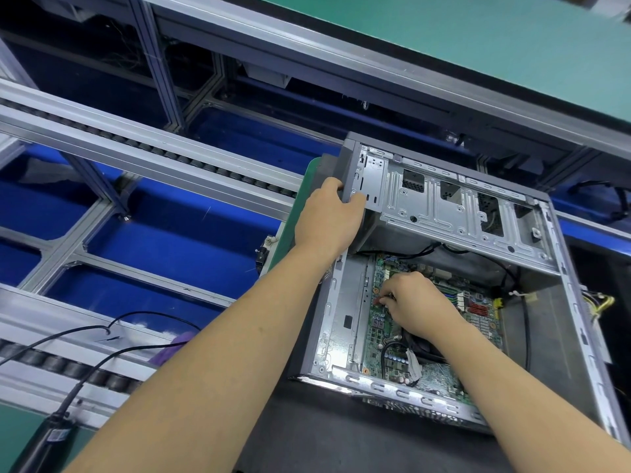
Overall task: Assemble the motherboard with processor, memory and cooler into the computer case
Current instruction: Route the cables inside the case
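Motherboard [382, 322] work is the business of this moment, and the green board already lies flat on the floor of the open computer case [563, 339], which rests on its side on a dark mat [327, 435]. Furthest left, a black electric screwdriver [44, 442] lies idle by the roller conveyor [102, 373], its cable looping over the rail, probably kept within reach for fixing screws. Moving right, the left hand [327, 213] grips the corner of the hinged drive cage [454, 206], fingers curled round its grey edge; it seems to be holding the cage tipped up and out of the way so the board below is open to reach. Beneath that raised cage, the right hand [413, 302] reaches down onto the board, its fingertips [386, 299] pinched close together on something small near the board's left edge. Whether that is a screw or a connector cannot be told. A black cable [386, 356] curls over the board nearer the viewer, and at the far right yellow wires [601, 302] poke out past the case wall, so cabling likely remains to be done
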